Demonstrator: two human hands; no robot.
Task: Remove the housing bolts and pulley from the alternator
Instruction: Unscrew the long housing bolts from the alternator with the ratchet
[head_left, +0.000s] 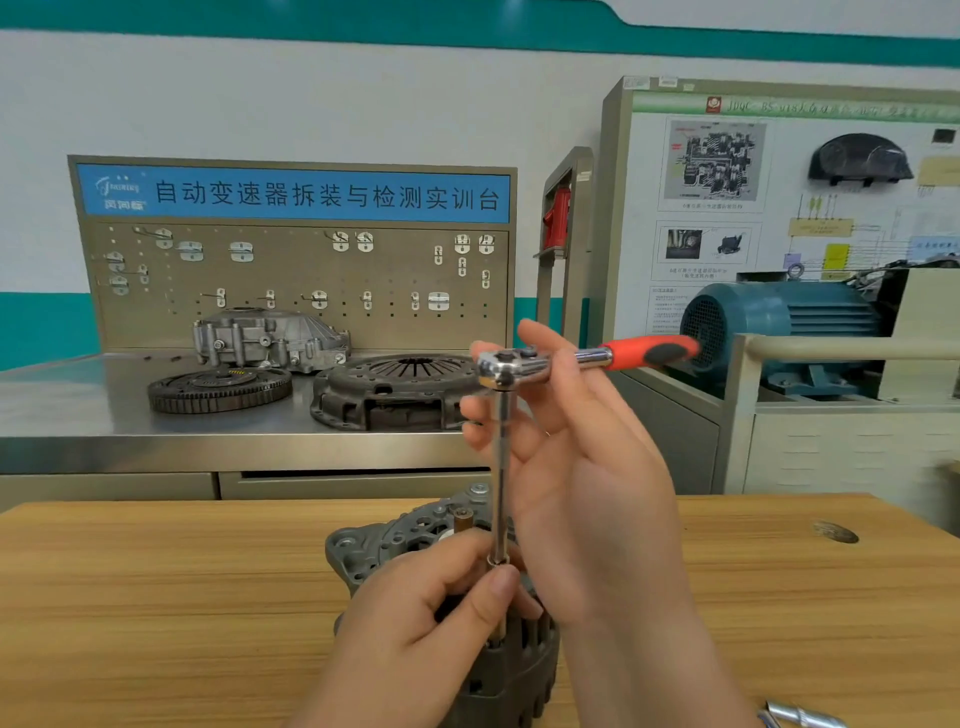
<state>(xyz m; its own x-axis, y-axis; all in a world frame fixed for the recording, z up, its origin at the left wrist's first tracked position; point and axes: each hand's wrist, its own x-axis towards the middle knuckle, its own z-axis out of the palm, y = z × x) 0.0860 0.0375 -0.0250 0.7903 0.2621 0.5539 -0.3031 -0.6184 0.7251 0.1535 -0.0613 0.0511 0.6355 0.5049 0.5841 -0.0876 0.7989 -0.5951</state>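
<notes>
1. The left hand is nearest, low in the view. Its grip pinches the bottom end of a long extension bar between thumb and curled fingers, right over the alternator.
2. The alternator stands on end on the wooden tabletop, between the two forearms. Its dark ribbed body is partly hidden by the left hand.
3. The right hand is higher up. Its grip is lightly curled about the head of the ratchet on top of the bar, and the orange handle points away to the right.
4. The thumb hides where the bar meets the housing, so I cannot tell whether the socket sits on a bolt.
5. Progress looks early. One bolt head shows in a far ear of the grey end housing, and a short shaft stub rises beside it. No loose bolts show on the wood.
6. No pulley is in sight. It may be on the hidden underside, so that step looks not yet done.
7. A shiny metal piece lies at the bottom right edge, too cropped to name.
8. Behind, on a steel tabletop, lie a flywheel and a clutch cover.
</notes>
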